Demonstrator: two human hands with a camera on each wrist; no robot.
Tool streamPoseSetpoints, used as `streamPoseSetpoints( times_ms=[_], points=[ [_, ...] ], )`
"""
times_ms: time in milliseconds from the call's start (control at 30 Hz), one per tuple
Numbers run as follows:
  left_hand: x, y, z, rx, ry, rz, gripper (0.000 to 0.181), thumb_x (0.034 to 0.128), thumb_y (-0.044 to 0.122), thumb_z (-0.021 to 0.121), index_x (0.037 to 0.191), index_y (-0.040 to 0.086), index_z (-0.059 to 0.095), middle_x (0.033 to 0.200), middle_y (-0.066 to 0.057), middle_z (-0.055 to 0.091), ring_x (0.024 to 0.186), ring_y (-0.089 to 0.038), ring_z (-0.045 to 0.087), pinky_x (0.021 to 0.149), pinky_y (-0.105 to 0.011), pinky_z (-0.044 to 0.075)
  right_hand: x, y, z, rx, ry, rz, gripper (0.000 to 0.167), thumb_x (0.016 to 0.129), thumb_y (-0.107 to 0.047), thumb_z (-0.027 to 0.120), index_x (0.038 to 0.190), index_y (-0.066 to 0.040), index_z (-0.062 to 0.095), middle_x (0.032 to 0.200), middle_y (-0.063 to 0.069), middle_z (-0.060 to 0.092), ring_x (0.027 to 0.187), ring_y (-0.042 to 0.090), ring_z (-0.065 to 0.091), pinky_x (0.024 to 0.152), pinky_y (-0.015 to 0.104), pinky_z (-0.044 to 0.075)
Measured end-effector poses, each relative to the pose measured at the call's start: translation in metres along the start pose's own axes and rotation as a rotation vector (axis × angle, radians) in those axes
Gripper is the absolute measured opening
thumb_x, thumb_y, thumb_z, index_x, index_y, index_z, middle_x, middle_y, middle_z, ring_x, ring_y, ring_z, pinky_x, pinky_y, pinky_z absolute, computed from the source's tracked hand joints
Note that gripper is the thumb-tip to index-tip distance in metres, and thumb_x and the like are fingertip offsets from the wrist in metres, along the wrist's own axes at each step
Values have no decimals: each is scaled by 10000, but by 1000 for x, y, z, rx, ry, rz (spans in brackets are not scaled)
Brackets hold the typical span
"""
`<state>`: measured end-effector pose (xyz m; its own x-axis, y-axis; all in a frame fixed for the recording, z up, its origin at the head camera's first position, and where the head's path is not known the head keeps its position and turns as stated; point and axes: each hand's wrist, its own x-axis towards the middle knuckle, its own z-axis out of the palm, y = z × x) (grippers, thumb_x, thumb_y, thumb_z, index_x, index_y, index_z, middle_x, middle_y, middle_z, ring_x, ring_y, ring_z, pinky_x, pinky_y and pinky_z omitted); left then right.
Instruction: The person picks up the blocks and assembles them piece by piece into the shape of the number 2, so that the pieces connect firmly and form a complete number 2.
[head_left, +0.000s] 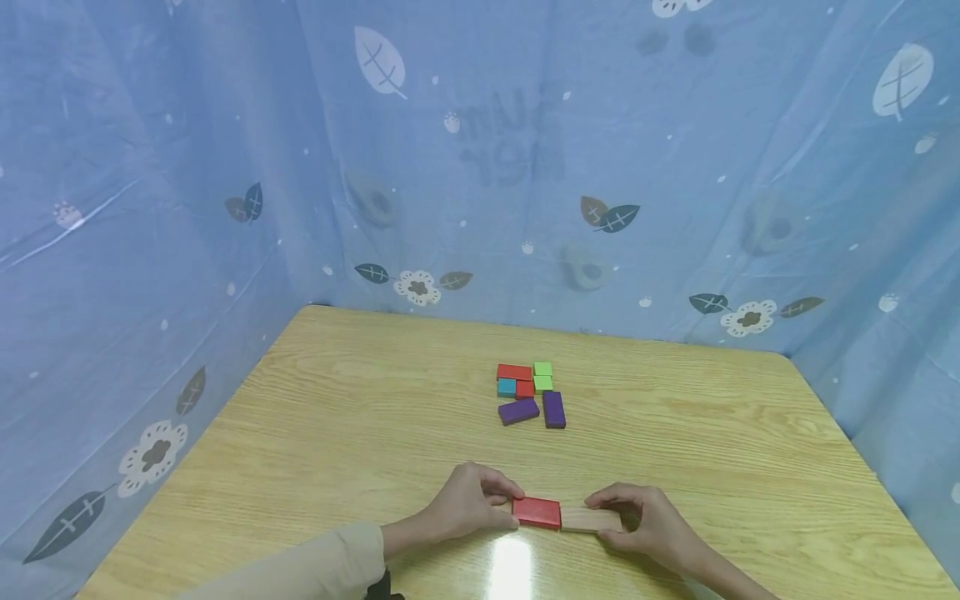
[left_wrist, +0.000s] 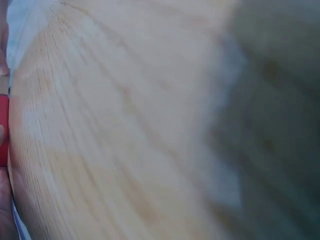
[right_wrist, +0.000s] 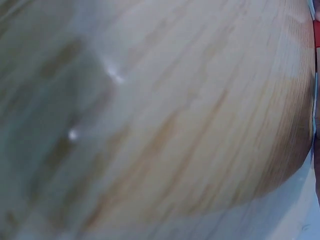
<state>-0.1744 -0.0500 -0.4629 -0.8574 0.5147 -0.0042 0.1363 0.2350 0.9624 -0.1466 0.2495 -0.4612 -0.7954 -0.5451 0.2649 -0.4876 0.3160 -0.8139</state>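
Note:
Near the table's front edge in the head view, a red block [head_left: 536,512] lies end to end with a plain wooden block [head_left: 591,520]. The left hand [head_left: 467,505] pinches the red block at its left end, fingers on the far side and thumb on the near side. At the wooden block's right end, the right hand [head_left: 654,525] holds it between thumb and fingers. The left wrist view shows only a strip of the red block [left_wrist: 4,130] at its left edge; a bit of red [right_wrist: 317,34] shows at the right wrist view's edge.
Farther back on the wooden table [head_left: 360,417] lies a group of small blocks: a long red one [head_left: 514,372], a blue one [head_left: 506,387], a small red one [head_left: 524,389], two green ones [head_left: 543,384] and two purple ones [head_left: 554,410]. Blue patterned cloth [head_left: 480,167] surrounds the table's back and sides.

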Motion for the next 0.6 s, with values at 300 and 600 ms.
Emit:
streamPoseSetpoints(
  times_ms=[300, 600],
  points=[
    [0, 0, 0, -18, -1, 9, 238, 694, -7, 816, 910, 68, 748, 919, 51, 706, 906, -50, 647, 812, -178, 525, 1, 1, 0, -64, 9, 0, 280, 800, -78, 768, 1063, -27, 685, 1013, 83, 704, 969, 66, 624, 833, 169, 512],
    [0, 1, 1, -11, -7, 14, 230, 696, -12, 807, 905, 61, 745, 901, 62, 706, 898, -49, 649, 814, -176, 523, 0, 2, -1, -112, 9, 7, 275, 818, -127, 763, 1078, -68, 695, 1032, 35, 706, 986, 60, 622, 861, 144, 481]
  ],
)
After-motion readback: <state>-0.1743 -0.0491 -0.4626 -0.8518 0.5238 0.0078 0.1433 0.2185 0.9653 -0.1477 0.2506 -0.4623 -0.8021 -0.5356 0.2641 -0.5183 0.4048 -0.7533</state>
